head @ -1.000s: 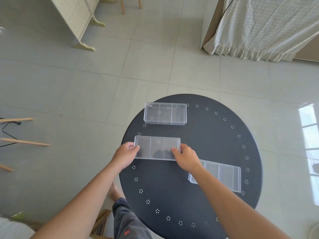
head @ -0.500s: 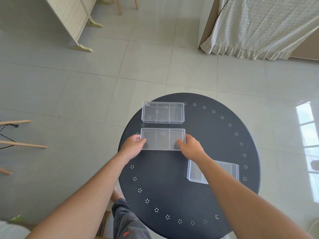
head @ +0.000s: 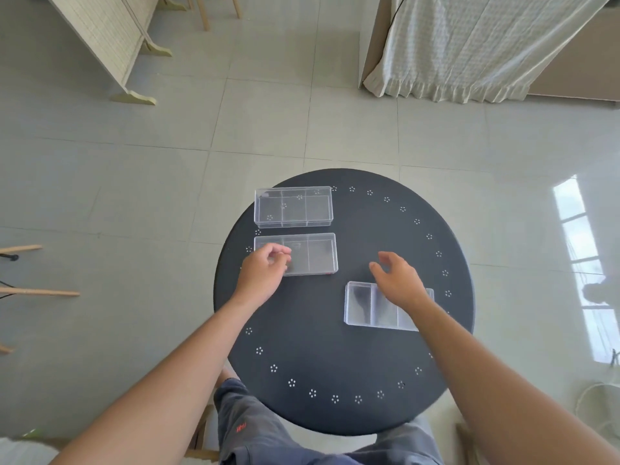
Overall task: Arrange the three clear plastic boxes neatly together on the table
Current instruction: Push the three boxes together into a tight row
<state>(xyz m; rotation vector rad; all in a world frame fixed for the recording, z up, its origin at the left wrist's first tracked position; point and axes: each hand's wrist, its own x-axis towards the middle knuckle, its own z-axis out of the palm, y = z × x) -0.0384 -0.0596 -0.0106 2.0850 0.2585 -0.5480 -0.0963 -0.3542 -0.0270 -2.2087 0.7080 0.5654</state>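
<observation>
Three clear plastic boxes with dividers lie on a round black table (head: pixel 335 330). The far box (head: pixel 293 207) sits at the table's back left edge. The middle box (head: pixel 312 254) lies just in front of it, parallel, with a narrow gap between them. The third box (head: pixel 365 305) lies apart at the right, partly hidden under my right forearm. My left hand (head: pixel 263 275) hovers over the middle box's left end with fingers loosely curled, holding nothing. My right hand (head: pixel 397 280) is open above the table, between the middle box and the third box.
The table rim carries small white flower marks. Tiled floor surrounds it. A folding screen (head: pixel 107 41) stands at the back left, a curtain (head: pixel 469 45) at the back right. Wooden legs (head: pixel 37 292) show at the left. My knees are under the near edge.
Both hands slid the middle box away from me until it lay close behind the far box, then let go. My right hand has drawn back to the right, over the third box.
</observation>
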